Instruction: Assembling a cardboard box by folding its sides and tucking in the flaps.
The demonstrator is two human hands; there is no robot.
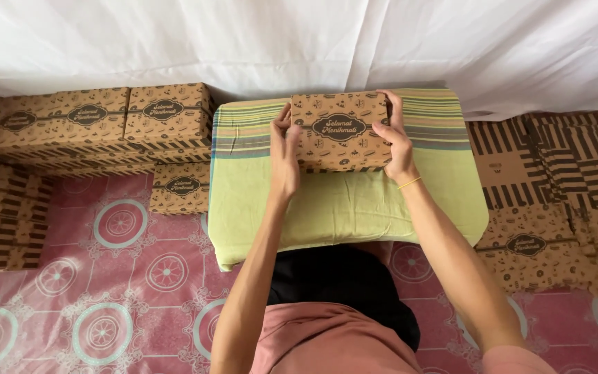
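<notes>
Two hands: left hand (286,158) and right hand (395,138) clasp opposite short ends of one box.
Box: brown cardboard box (340,131), rectangular, printed with dark patterns (lid shut).
Long axis: left to right, parallel to the counter's far edge.
Place: middle of the far edge of the counter (354,204), draped in soft green striped cloth.
Grip: both hands' fingers pressed against the box.

Printed cardboard box (339,131) on the cloth-covered low table (354,208), between left hand (284,156) and right hand (396,138); assembled boxes (98,121) stacked left, flat box blanks (562,180) piled right.
</notes>
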